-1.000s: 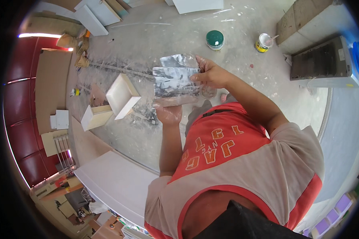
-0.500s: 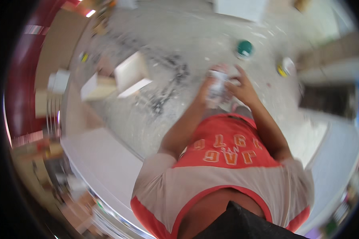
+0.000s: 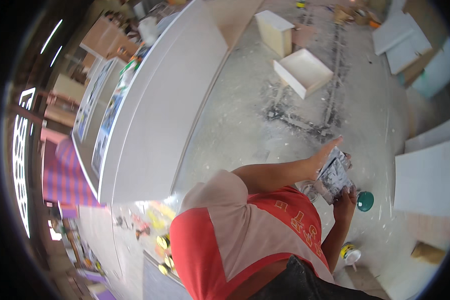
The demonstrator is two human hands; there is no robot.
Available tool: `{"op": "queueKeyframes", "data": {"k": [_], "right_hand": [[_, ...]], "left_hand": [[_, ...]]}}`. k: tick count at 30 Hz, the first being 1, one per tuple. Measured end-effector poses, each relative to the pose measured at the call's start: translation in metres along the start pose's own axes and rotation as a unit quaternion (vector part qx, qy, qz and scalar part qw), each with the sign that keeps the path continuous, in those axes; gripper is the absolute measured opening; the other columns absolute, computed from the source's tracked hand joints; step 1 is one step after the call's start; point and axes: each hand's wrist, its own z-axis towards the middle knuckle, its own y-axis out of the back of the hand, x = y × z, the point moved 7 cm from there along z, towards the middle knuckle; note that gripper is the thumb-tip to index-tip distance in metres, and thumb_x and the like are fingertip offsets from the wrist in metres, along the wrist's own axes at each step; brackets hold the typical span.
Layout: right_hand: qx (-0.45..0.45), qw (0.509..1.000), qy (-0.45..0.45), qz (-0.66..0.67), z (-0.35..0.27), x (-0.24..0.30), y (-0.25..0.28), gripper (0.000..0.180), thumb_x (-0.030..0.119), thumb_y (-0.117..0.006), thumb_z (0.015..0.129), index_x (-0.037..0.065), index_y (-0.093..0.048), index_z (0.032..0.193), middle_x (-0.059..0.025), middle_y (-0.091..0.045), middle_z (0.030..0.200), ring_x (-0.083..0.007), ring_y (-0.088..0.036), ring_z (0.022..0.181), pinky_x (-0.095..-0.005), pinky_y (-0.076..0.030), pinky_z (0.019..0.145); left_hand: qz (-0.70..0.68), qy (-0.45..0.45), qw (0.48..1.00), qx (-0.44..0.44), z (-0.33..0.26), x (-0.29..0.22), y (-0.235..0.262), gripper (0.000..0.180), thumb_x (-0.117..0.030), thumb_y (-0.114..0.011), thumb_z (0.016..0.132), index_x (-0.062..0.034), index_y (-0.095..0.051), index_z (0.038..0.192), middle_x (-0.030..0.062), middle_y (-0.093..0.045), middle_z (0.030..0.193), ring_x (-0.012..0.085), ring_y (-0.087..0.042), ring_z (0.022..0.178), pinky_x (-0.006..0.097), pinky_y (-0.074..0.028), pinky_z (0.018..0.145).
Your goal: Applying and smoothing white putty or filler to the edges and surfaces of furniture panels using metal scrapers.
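A flat, folded-looking grey piece smeared with white (image 3: 334, 176), whose exact kind I cannot make out, is held in front of my body. My left hand (image 3: 327, 158) grips its upper left side, with the thumb stretched along the edge and fingertips showing beyond it. At the lower right corner, my right hand (image 3: 346, 201) has its fingers closed on the same piece. Just past the right hand, a round green lid or tub (image 3: 365, 201) is on the floor. Partly hidden by the hands and shirt is a clear round container (image 3: 310, 190).
A long white cabinet panel (image 3: 160, 110) stands to my left. White box-like drawers (image 3: 305, 72) lie on the dark-stained floor ahead. White boards (image 3: 427, 172) lean at the right. Near my right arm stands a white-and-yellow tub (image 3: 350, 253). Yellow-ended cans (image 3: 163, 242) are at lower left.
My view has swung left, bringing the long white panel into full sight and the hands toward the right. Both hands remain on the grey-and-white piece, with the right fingers now closed on its corner.
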Motion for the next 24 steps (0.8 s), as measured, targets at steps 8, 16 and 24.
{"op": "queueKeyframes", "data": {"k": [8, 16, 24], "right_hand": [[0.134, 0.943, 0.023, -0.303, 0.043, 0.004, -0.051, 0.028, 0.015, -0.048, 0.084, -0.005, -0.050, 0.103, -0.0096, -0.055, 0.095, -0.0159, -0.051, 0.085, -0.0273, -0.041, 0.075], [0.126, 0.857, 0.257, -0.429, 0.004, 0.044, -0.105, 0.024, 0.017, -0.057, 0.080, 0.001, -0.054, 0.098, -0.0045, -0.058, 0.079, -0.0125, -0.053, 0.070, -0.0274, -0.043, 0.064], [0.022, 0.613, 0.355, -0.705, -0.034, 0.055, -0.165, 0.022, 0.026, -0.058, 0.074, 0.007, -0.055, 0.085, -0.0108, -0.060, 0.077, -0.0291, -0.058, 0.069, -0.0396, -0.044, 0.059]], "left_hand": [[0.157, -0.202, 0.966, -0.043, -0.075, 0.012, 0.014, 0.033, -0.013, -0.059, 0.076, -0.0066, -0.051, 0.108, 0.0068, -0.057, 0.095, 0.0200, -0.056, 0.088, 0.036, -0.046, 0.078], [0.048, -0.196, 0.979, 0.012, -0.117, -0.027, -0.007, 0.043, -0.031, -0.049, 0.081, -0.0092, -0.044, 0.118, 0.0102, -0.055, 0.106, 0.0240, -0.055, 0.094, 0.036, -0.046, 0.079], [0.202, -0.183, 0.961, 0.056, -0.107, -0.029, -0.025, 0.047, -0.027, -0.046, 0.081, -0.0036, -0.040, 0.121, 0.0110, -0.054, 0.103, 0.0213, -0.055, 0.089, 0.032, -0.046, 0.072]]}}
